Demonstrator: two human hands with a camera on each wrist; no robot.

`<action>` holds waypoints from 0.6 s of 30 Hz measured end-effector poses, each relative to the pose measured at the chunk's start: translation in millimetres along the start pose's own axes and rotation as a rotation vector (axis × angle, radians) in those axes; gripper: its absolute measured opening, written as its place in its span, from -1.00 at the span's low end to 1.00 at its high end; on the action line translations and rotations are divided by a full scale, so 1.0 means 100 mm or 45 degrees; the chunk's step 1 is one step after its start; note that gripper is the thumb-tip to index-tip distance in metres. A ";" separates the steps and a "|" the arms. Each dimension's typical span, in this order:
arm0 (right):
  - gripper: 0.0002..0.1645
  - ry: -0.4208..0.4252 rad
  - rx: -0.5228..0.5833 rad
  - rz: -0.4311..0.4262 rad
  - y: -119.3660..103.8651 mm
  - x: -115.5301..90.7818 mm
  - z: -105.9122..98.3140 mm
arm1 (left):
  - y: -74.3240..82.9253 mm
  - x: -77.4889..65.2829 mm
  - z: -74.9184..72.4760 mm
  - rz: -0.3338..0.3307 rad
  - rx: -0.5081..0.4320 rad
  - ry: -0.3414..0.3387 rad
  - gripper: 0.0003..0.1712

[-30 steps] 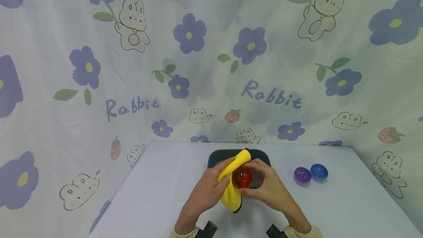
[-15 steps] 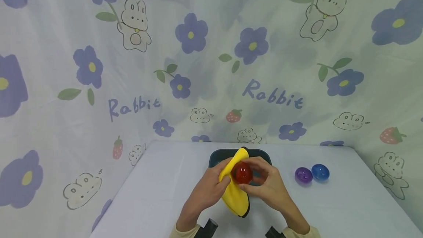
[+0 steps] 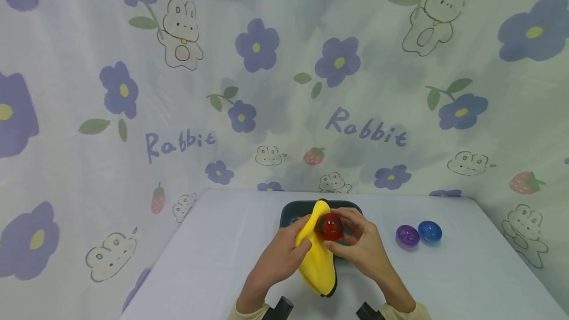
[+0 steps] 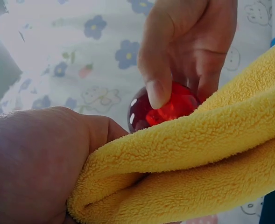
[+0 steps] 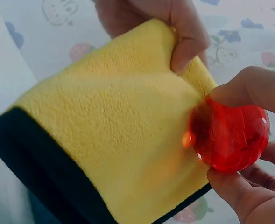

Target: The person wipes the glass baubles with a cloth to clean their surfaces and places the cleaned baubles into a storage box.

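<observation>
My left hand (image 3: 283, 249) grips a folded yellow cloth (image 3: 319, 265) with a dark edge, the thumb pressing on its near side. The fluffy cloth (image 4: 188, 149) fills much of the left wrist view. In my right hand (image 3: 362, 241), a clear red ball (image 3: 331, 226) is pinched between the thumb and fingers. Seen from the right wrist, the glossy ball (image 5: 229, 135) lies right against the cloth's face. Both hands are held up in front of a dark tray (image 3: 297, 208), which they partly hide.
To the right on the white table (image 3: 231, 241) sit a purple ball (image 3: 407, 236) and a blue ball (image 3: 429, 232), side by side. A curtain (image 3: 284, 88) printed with flowers and rabbits surrounds the table's back and sides.
The red ball has risen slightly and shifted right within my right hand's grip. More of the yellow cloth hangs below the hands, and its upper end has moved left.
</observation>
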State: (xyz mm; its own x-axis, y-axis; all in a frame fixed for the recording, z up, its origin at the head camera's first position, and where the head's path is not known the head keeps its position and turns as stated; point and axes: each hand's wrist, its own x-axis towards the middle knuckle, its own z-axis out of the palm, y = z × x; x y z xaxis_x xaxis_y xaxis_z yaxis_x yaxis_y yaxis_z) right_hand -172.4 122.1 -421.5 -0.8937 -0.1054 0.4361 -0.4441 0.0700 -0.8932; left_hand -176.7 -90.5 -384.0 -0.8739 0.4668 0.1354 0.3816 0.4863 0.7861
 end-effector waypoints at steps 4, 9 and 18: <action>-0.28 0.003 0.005 0.013 0.03 0.02 -0.01 | 0.01 -0.01 0.00 0.006 -0.006 -0.004 -0.34; -0.28 0.020 -0.109 -0.019 0.08 0.03 -0.05 | 0.04 -0.03 -0.02 0.004 -0.002 0.002 -0.33; -0.33 0.008 -0.255 -0.015 0.15 0.04 -0.14 | 0.10 -0.07 -0.01 -0.039 0.027 0.030 -0.32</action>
State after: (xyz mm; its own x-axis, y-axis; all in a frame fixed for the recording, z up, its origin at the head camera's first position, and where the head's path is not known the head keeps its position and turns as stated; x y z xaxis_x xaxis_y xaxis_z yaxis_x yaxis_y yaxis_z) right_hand -183.6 136.4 -431.3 -0.8886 -0.1014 0.4474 -0.4576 0.2646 -0.8489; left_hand -166.7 -89.7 -377.0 -0.8921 0.4339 0.1259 0.3605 0.5157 0.7772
